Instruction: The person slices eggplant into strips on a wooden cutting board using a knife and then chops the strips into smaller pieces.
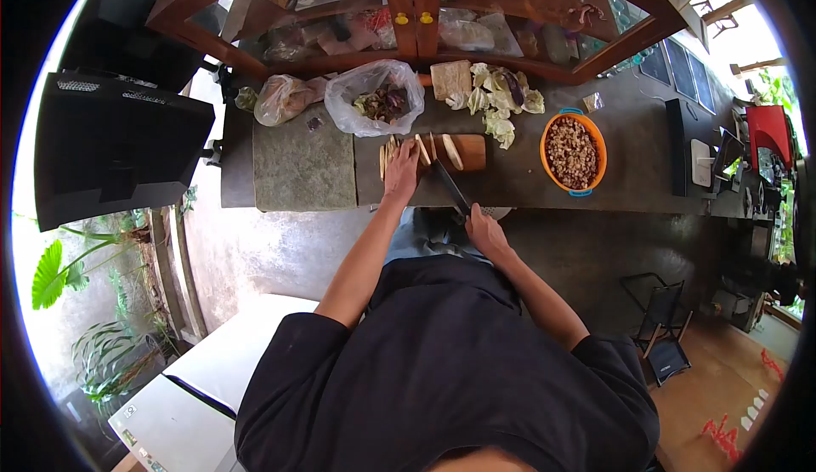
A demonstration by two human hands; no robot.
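My right hand (487,232) is closed round the handle of a kitchen knife (452,190). Its dark blade slants up and left, the tip at the front edge of a wooden cutting board (474,152). On the board's left part, my left hand (402,173) presses its fingers onto pale slices (388,156) that look like tempeh; the fingers partly hide them. Just right of those fingers stand narrow pale strips, and farther right a thicker pale slice (452,153) lies apart from the blade.
Behind the board are a plastic bag (374,98) of dark leafy scraps, a tan block (450,79) and pale leaves (501,102). An orange basket (574,150) of diced pieces stands right. A grey mat (303,168) lies left. A glass-fronted cabinet (416,38) borders the back.
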